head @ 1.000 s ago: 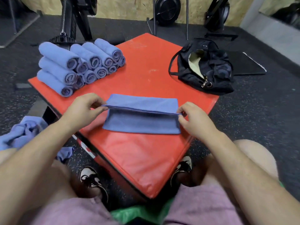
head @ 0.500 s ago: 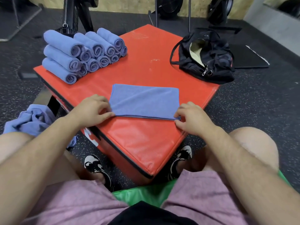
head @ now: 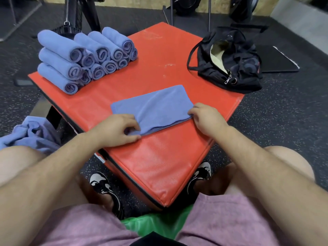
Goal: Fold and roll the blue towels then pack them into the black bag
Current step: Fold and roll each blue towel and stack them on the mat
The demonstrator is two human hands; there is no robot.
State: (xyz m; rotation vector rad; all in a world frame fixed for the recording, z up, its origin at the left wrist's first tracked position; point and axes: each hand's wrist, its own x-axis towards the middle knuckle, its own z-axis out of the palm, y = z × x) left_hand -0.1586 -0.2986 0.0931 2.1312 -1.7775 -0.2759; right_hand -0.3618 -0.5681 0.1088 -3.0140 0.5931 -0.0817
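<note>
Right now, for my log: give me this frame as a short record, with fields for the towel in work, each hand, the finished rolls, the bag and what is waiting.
towel in work: folded towel, flat on the red pad, not yet rolled
left hand: pinches the towel's near left corner
right hand: pinches the towel's near right corner
finished: rolled towels, stacked at the pad's far left corner
black bag: on the pad's far right, unzipped, no towel visible inside
waiting: loose towels, heaped off the pad by the left leg
</note>
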